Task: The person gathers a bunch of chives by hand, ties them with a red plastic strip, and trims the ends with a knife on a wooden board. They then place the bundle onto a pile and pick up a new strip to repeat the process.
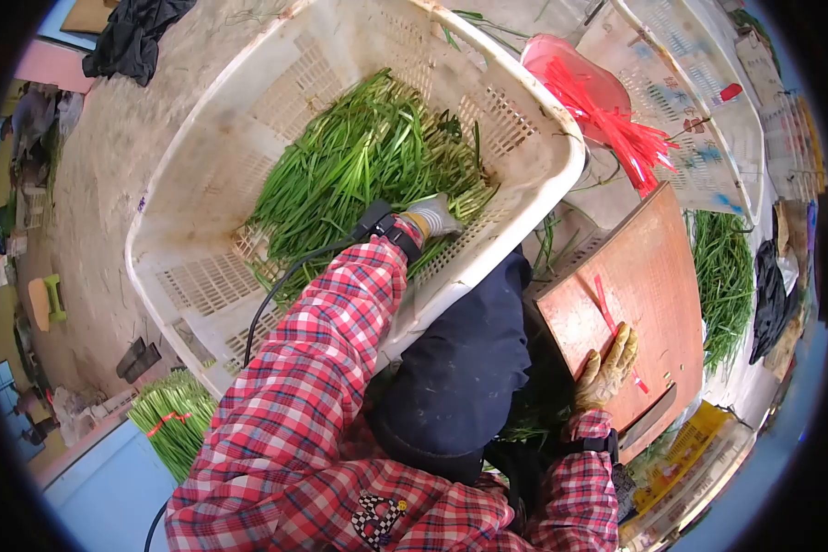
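Note:
A large off-white plastic basket [189,184] stands tilted before me, with a heap of green chives [340,166] inside. My left hand [435,217], in a grey-and-yellow glove, reaches over the heap to the pale stem ends at its right side. Its fingers look curled around some stems, though the tips are partly hidden. On the right, my right hand [607,368] wears a yellowish glove and rests on a wooden board [644,267], fingers stretched out. A red plastic strip [603,304] lies across the board, passing close to those fingers.
Red strips [607,124] spill from a pink container [561,60] behind the board. Another white basket [681,83] stands at top right. More chives [719,276] lie right of the board. A tied chive bundle [173,419] sits at lower left. A black cable runs along my left sleeve.

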`<state>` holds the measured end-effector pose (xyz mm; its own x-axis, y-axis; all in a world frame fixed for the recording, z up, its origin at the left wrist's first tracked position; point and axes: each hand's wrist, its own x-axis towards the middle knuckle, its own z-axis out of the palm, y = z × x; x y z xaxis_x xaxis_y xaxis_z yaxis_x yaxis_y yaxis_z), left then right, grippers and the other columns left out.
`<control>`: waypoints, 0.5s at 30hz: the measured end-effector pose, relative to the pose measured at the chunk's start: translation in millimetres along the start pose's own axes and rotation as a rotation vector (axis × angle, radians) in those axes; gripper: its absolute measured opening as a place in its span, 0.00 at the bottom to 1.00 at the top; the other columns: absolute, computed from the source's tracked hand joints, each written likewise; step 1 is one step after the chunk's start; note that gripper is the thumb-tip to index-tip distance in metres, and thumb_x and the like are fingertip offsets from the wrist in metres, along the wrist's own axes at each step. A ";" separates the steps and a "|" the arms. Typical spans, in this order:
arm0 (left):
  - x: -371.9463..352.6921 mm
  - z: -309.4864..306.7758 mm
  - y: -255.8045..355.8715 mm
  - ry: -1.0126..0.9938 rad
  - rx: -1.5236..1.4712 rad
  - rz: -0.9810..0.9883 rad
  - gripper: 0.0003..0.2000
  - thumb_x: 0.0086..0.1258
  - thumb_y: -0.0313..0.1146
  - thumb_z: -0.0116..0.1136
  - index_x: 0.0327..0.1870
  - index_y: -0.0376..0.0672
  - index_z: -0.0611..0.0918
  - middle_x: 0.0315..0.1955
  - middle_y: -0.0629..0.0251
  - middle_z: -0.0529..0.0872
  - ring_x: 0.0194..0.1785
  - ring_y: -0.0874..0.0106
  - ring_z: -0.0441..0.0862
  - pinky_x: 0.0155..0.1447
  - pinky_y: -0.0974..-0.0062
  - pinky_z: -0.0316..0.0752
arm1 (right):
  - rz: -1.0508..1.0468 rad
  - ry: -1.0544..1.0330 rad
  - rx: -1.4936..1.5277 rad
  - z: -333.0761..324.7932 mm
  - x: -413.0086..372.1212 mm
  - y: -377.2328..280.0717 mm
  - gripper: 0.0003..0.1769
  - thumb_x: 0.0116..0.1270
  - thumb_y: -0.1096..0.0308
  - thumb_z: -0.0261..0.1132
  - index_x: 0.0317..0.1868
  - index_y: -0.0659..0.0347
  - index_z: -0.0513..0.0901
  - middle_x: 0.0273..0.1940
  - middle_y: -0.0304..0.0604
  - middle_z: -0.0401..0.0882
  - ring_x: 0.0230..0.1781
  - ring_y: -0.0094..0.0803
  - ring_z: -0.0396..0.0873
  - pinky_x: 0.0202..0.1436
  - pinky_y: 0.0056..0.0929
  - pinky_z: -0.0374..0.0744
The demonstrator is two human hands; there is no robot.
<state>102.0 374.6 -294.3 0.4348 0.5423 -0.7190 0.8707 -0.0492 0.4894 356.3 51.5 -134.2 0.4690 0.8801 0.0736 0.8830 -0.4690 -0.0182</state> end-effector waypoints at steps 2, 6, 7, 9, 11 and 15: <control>1.5 -8.9 -9.5 -0.056 -0.135 0.086 0.43 0.44 0.52 0.68 0.59 0.29 0.71 0.43 0.46 0.83 0.46 0.59 0.81 0.51 0.69 0.74 | -0.006 0.020 0.016 1.7 -0.6 1.9 0.37 0.70 0.42 0.43 0.72 0.58 0.58 0.71 0.53 0.55 0.71 0.50 0.53 0.74 0.45 0.49; -1.7 -20.8 -30.6 -0.450 -0.502 0.159 0.29 0.49 0.48 0.67 0.46 0.32 0.82 0.42 0.57 0.84 0.41 0.65 0.79 0.48 0.71 0.73 | 0.013 0.002 0.013 -1.5 1.2 0.9 0.37 0.70 0.42 0.43 0.72 0.58 0.58 0.70 0.54 0.55 0.71 0.51 0.53 0.73 0.45 0.49; -6.6 -16.0 -29.3 -0.455 -0.499 0.154 0.29 0.49 0.48 0.67 0.46 0.32 0.82 0.42 0.57 0.84 0.41 0.65 0.79 0.48 0.71 0.73 | 0.028 -0.014 0.008 -1.2 0.3 -0.6 0.37 0.70 0.43 0.43 0.72 0.58 0.58 0.70 0.54 0.55 0.71 0.51 0.53 0.73 0.45 0.49; -10.3 -11.7 -26.3 -0.179 -0.226 0.260 0.27 0.51 0.48 0.67 0.45 0.32 0.82 0.42 0.57 0.84 0.40 0.65 0.78 0.48 0.70 0.72 | 0.010 -0.004 0.013 0.7 -0.4 -0.8 0.37 0.70 0.43 0.43 0.72 0.58 0.58 0.70 0.54 0.55 0.71 0.50 0.53 0.73 0.45 0.50; 5.6 -1.9 -38.4 -0.241 -0.203 0.324 0.32 0.51 0.47 0.67 0.51 0.29 0.77 0.42 0.55 0.83 0.43 0.66 0.78 0.49 0.71 0.72 | -0.011 0.014 -0.001 -0.6 0.4 2.1 0.37 0.70 0.43 0.43 0.72 0.59 0.58 0.70 0.54 0.55 0.71 0.50 0.53 0.73 0.45 0.50; -15.1 -1.8 -33.1 -0.333 -0.591 0.201 0.35 0.49 0.36 0.71 0.59 0.31 0.70 0.43 0.58 0.82 0.44 0.73 0.76 0.48 0.75 0.73 | 0.003 0.017 -0.005 1.5 -1.0 2.6 0.37 0.69 0.44 0.44 0.71 0.59 0.59 0.70 0.54 0.56 0.71 0.50 0.54 0.73 0.45 0.51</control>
<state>66.1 369.6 -298.7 0.7037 0.2800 -0.6530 0.5362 0.3936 0.7467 358.1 49.6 -135.8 0.4712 0.8774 0.0900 0.8815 -0.4720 -0.0135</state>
